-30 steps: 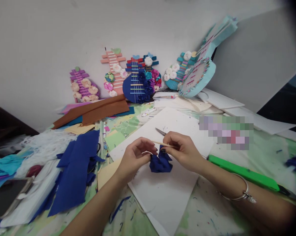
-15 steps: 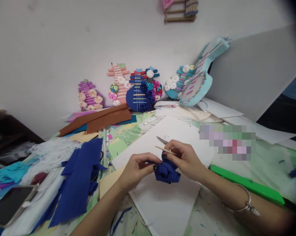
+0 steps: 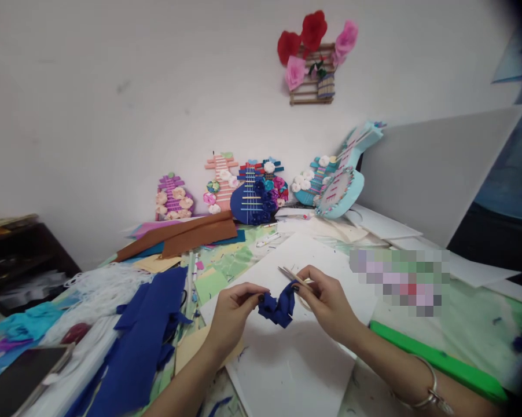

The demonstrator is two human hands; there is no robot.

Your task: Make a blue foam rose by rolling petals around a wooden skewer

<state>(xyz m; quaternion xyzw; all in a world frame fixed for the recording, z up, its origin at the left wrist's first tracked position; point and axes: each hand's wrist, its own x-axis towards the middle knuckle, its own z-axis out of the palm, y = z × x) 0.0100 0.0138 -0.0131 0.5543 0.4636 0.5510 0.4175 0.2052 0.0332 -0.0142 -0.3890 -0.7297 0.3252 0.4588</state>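
A crumpled dark blue piece of crepe-like paper [image 3: 279,310] is held up between both hands, above a white sheet [image 3: 296,365]. My left hand [image 3: 237,310] pinches its left edge between thumb and fingers. At its upper right edge, the fingertips of my right hand [image 3: 326,298] are closed on it. A thin light wooden stick [image 3: 296,279] also sits in the right hand, pointing up and left. Scissors [image 3: 286,270] show just behind that hand, blades toward the upper left; the fingers partly cover them.
Blue crepe-like strips [image 3: 143,336], white yarn [image 3: 100,289] and a phone [image 3: 22,376] lie on the left. A long green object [image 3: 434,359] lies by my right forearm. Decorated guitar shapes [image 3: 247,200] lean against the wall. Brown sheets [image 3: 178,234] lie before them.
The view has tilted up, showing more wall flowers. My hands have moved apart, and the blue piece between them is now stretched into a sagging shape instead of bunched.
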